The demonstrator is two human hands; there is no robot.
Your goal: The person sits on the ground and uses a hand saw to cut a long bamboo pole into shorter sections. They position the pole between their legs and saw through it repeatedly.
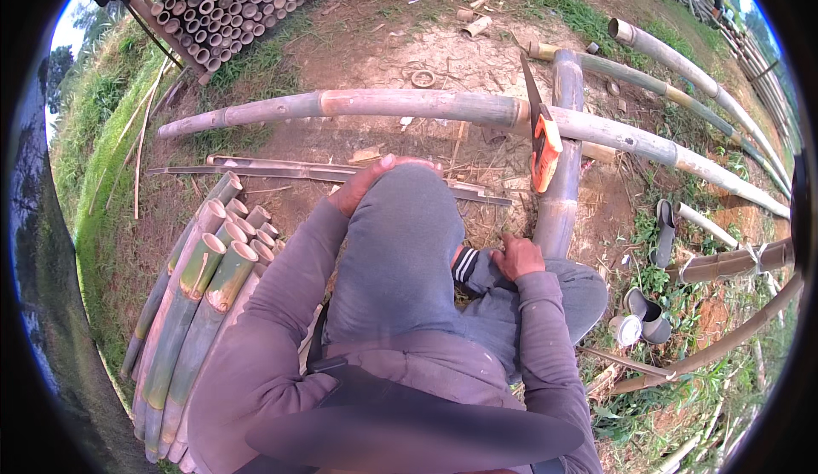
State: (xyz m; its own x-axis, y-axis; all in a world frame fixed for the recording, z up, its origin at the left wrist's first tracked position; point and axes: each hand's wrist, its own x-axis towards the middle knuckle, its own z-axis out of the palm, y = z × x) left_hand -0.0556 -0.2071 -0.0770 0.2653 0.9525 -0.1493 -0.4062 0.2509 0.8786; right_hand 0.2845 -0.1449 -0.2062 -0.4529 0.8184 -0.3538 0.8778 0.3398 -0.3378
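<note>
My left hand (368, 186) lies over my raised knee, fingers spread across the grey trouser cloth, holding nothing. Lower down, my right hand (518, 258) rests by my bent leg, its fingers loosely apart with nothing seen in them. Ahead of it, a handsaw with an orange handle (546, 155) sits against a long bamboo pole (409, 102), its dark blade pointing away from me. That pole lies crosswise over a thicker bamboo piece (559, 184), which runs away from me. Neither hand touches the saw.
Cut bamboo lengths (189, 295) are bundled at my left. A stack of bamboo tubes (243, 1) stands far left. More poles (703, 73) lie at the right, with dark shoes (654, 319) and a white cup (626, 330) nearer. Split strips (298, 170) and shavings litter the ground.
</note>
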